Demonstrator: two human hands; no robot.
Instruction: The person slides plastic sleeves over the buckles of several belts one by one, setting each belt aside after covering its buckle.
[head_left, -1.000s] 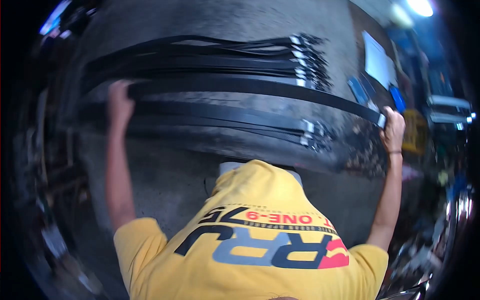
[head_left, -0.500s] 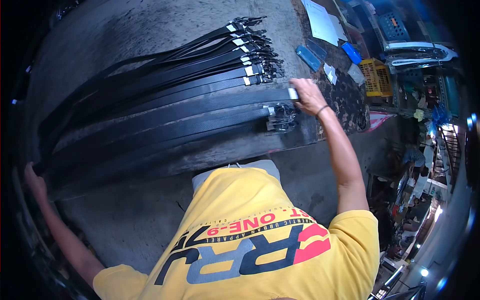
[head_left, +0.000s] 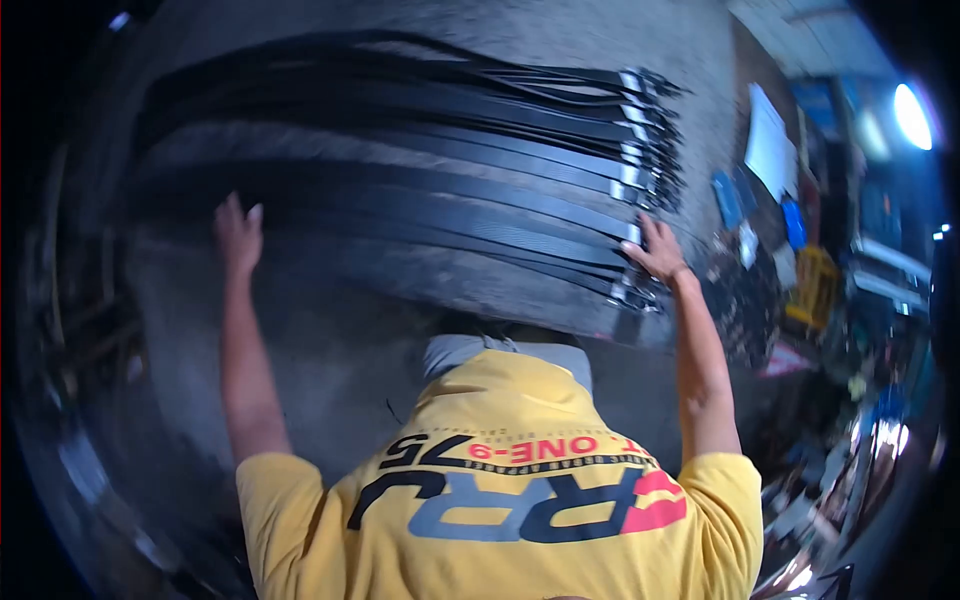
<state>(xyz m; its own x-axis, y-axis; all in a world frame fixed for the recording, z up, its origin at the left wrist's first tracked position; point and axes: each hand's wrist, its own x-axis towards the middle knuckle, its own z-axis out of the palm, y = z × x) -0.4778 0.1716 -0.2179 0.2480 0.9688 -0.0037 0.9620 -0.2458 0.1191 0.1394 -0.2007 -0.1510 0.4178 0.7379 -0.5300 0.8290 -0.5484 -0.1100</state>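
Observation:
Long black belts lie side by side on the grey table, with white tags and buckles grouped at their right ends. Nearer to me is a smaller group of black belts. My right hand rests at the tagged ends of this near group, thumb and fingers apart. My left hand is at the near edge of the belts toward their left ends, its fingers spread and holding nothing visible. Blur hides whether it touches them.
On the right part of the table are white papers, a blue phone-like object and a bright blue item. A yellow crate stands beyond the table's right edge. A lamp glows at upper right.
My right hand held a belt's tagged end; its fingers are now spread over the near group. My left hand has left the far left ends and moved inward. The camera view has shifted.

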